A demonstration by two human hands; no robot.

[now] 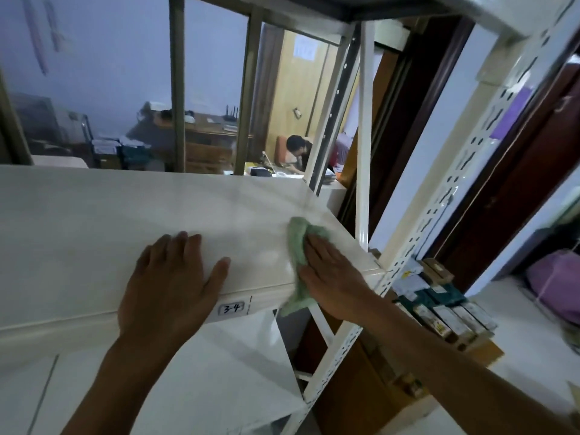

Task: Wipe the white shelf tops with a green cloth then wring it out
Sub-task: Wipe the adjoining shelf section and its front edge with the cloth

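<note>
Two hands lie flat on the white shelf top (94, 233). The right hand (329, 271) presses the green cloth (298, 246) against the shelf near its right front corner, fingers straight and close together, tips pointing away from the person; nothing is pinched. The cloth sits under and just left of those fingers, bunched into a long strip that runs front to back, with its near end hanging over the shelf's front edge, beside the label (231, 308) marked 3-4. The left hand (172, 284) rests palm down on the bare shelf, fingers straight and slightly spread, thumb out toward the cloth, holding nothing; it seems to be steadying. Most of the unwiped-looking surface stretches left of the right fingers, past the left hand, so the next sweep likely runs leftward, across the cloth's long side. The right hand alone touches the cloth; the left is near it but apart, and may need to lift clear. Wringing looks some way off.
</note>
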